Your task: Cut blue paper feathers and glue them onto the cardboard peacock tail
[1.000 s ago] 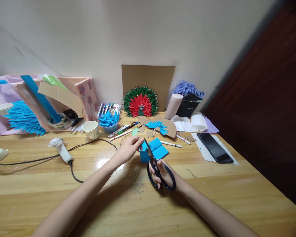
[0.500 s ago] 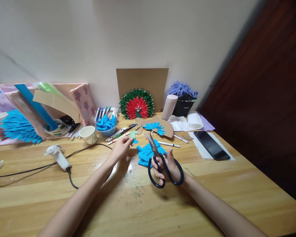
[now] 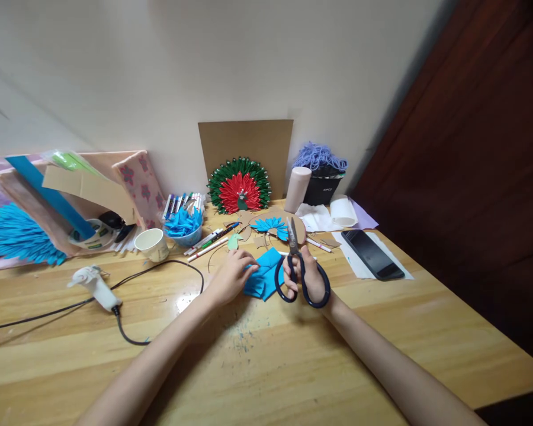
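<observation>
My right hand point(image 3: 308, 278) holds a pair of scissors point(image 3: 294, 242) with large black handles. A thumb and fingers are at the handle loops, and the blades point up and away, close together. My left hand point(image 3: 231, 275) is at the left edge of several blue fabric-like pieces point(image 3: 269, 260) lying in a loose stack on the table. Its fingers are partly stretched and somewhat apart, with the fingertips over or touching the blue pieces. Whether a small piece lies under them is hidden. Just beyond my left hand lies a small green cutout point(image 3: 234, 240).
Blue petals on cardboard point(image 3: 270, 226) and markers point(image 3: 208, 248) lie beyond my hands. A bowl of blue pieces point(image 3: 185, 235), a paper cup point(image 3: 152, 244) and a corded glue gun point(image 3: 95, 287) are at left. A phone point(image 3: 373, 254) rests at right; a red-green peacock point(image 3: 240, 186) stands behind.
My left hand has moved from beside the green cutout toward me, onto the edge of the blue pieces. The scissors have swung more upright, their blades now closer together.
</observation>
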The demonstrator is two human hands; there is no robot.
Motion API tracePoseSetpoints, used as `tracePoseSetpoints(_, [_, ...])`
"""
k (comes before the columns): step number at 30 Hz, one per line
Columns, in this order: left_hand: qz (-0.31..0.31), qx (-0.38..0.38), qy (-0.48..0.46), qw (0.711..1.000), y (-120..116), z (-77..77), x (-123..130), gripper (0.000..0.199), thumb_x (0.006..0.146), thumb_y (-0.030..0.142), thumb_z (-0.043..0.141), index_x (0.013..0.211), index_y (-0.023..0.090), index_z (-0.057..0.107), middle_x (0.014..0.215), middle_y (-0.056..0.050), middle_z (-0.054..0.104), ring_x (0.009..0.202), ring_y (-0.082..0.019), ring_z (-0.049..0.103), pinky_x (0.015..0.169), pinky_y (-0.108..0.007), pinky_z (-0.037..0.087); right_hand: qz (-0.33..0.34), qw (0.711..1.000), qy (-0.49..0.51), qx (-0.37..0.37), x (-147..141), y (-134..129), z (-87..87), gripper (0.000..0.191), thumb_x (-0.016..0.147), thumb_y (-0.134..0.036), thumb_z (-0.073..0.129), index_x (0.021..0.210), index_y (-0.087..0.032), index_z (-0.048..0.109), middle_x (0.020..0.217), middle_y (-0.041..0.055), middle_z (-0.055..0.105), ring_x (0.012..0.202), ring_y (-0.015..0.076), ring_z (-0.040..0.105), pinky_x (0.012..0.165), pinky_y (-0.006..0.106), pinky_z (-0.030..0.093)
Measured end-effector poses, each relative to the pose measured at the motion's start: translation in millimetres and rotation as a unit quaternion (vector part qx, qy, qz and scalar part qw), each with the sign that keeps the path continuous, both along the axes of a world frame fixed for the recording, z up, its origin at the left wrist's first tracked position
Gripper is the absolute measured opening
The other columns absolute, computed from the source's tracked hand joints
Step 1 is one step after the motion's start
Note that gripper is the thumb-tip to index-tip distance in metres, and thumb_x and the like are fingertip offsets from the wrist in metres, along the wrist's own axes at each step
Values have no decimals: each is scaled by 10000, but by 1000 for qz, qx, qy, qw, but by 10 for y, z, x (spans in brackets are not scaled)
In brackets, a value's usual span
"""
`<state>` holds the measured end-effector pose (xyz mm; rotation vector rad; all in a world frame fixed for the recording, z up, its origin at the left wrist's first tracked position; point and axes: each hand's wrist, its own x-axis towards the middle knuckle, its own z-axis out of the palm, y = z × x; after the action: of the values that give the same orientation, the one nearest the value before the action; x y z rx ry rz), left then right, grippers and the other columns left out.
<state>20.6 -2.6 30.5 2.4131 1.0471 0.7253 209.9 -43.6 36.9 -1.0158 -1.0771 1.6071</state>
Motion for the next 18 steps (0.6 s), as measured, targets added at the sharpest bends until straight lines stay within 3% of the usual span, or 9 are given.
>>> tracePoseSetpoints(3, [23, -13, 6, 1000, 151, -85, 166, 156, 787, 279, 532, 895, 180, 587, 913, -63, 568, 898, -196, 494, 787, -318, 391, -49, 999, -1, 8, 54, 50, 39, 638, 670, -790, 221, 561, -189, 405, 320, -51, 401, 281, 109, 461, 342, 209, 369])
tracePoseSetpoints(5, [32, -25, 39, 998, 269, -144, 271, 230, 673, 255, 651, 879, 173, 590, 880, -60, 566, 848, -205, 511, 726, -309, 403, -63, 998, 2, 2, 82, 85, 29, 629, 669, -786, 229, 557, -191, 401, 314, -52, 397, 277, 112, 462, 342, 210, 365])
tracePoseSetpoints(10, [54, -75, 34, 995, 410, -199, 378, 155, 620, 190, 661, 757, 163, 594, 734, -20, 566, 676, -158, 524, 599, -254, 392, -75, 997, -6, -2, 109, 164, -82, 650, 656, -799, 225, 547, -188, 417, 302, -53, 394, 259, 110, 450, 318, 200, 327])
tracePoseSetpoints(14, [65, -77, 14, 995, 376, -110, 241, 92, 673, 224, 598, 740, 166, 573, 714, -8, 574, 672, -146, 519, 605, -245, 391, -70, 998, 6, 7, 88, 152, -101, 648, 674, -791, 212, 548, -189, 417, 308, -54, 399, 268, 108, 448, 328, 205, 346])
tracePoseSetpoints(18, [153, -17, -59, 986, 344, -37, -111, 112, 716, 229, 536, 815, 176, 539, 791, -14, 583, 695, -141, 521, 647, -258, 410, -63, 998, 16, 11, 53, 102, -55, 632, 681, -784, 224, 549, -193, 406, 319, -53, 391, 275, 107, 439, 327, 212, 355])
